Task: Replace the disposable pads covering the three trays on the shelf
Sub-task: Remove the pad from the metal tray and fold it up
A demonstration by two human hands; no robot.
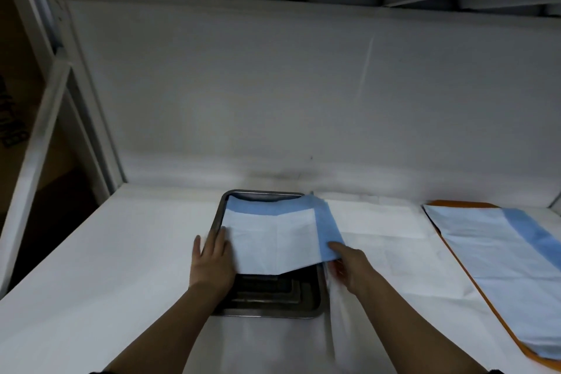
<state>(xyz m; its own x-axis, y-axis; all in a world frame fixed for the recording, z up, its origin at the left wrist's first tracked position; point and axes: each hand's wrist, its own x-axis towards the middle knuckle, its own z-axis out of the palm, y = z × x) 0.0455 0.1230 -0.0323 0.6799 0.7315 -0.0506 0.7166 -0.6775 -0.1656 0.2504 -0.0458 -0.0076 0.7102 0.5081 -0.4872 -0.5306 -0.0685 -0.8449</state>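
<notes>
A metal tray [306,310] sits on the white-covered shelf in front of me. A disposable pad [273,237], white with a blue border, lies over the tray's far part, and the near part shows bare dark metal. My left hand [211,258] lies flat with straight fingers on the pad's left edge at the tray rim. My right hand [349,264] pinches the pad's near right corner, thumb on top, and that corner is lifted off the tray.
A stack of folded blue-and-white pads [501,264] lies on an orange sheet [449,240] at the right. The shelf's white cover [91,282] stretches left of the tray. A white back wall and an upper shelf frame close in above; a shelf post stands at left.
</notes>
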